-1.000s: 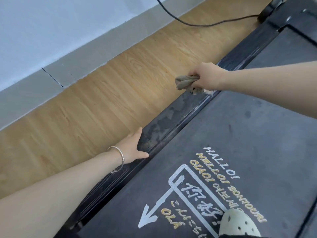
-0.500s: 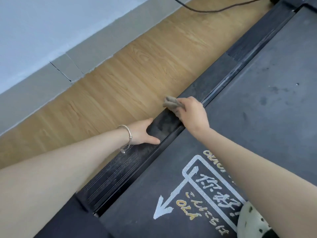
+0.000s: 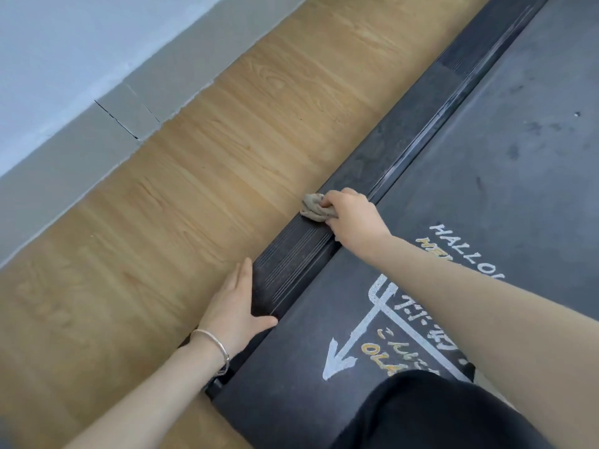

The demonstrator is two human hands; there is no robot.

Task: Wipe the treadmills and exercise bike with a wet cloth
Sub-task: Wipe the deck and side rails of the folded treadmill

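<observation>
Nearest you, your dark trouser leg (image 3: 431, 413) fills the bottom edge, over the near end of the treadmill belt (image 3: 505, 176) with its white arrow (image 3: 343, 354) and printed greetings. Your left forearm comes in from the lower left, a thin silver bracelet (image 3: 212, 346) on the wrist, and your left hand (image 3: 235, 307) lies flat on the near end of the treadmill's black side rail (image 3: 291, 264): the four fingers are straight and pressed together along the rail's outer edge, beside the wooden floor (image 3: 194, 196), while the thumb is spread apart across the ribbed top toward the belt. The rail's long axis runs on a diagonal, from the lower left by your wrist to the upper right corner of the view, parallel to the belt edge. Farther along it, your right arm reaches across the belt from the lower right, wrist roughly straight, knuckles up. Your right hand (image 3: 351, 220) has its fingers curled round a bunched beige cloth (image 3: 313, 209) and holds it down on the rail's top; the cloth sticks out past the fingertips on the floor side, lying at the rail's outer edge, and whether the thumb is tucked under it is hard to say from this angle. The two hands are apart, with a ribbed stretch of rail between them. Beyond the cloth the rail looks smoother and mottled. Past the floor, a grey skirting strip (image 3: 107, 124) with a crack runs below the pale wall (image 3: 81, 37).
</observation>
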